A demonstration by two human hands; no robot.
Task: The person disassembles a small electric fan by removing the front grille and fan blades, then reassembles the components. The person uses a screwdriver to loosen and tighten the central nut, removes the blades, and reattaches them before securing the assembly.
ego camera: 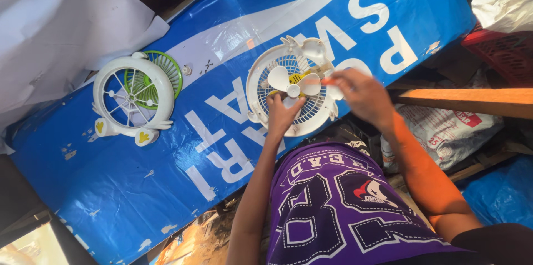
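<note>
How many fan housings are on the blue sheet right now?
2: an empty white housing at left on a green grille, and one with blades under the left hand and right hand.

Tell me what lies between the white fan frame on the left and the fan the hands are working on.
In the head view, only bare blue sheet with white lettering lies between the white fan frame and the open fan; one small round white piece sits near the frame's upper edge.

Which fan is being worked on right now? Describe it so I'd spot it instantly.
Find the blue printed sheet covering the table. Near its middle lies a white round fan, open, with bare white blades showing, under the left hand and right hand. The other fan, further left, has its front grille on and green parts.
</note>
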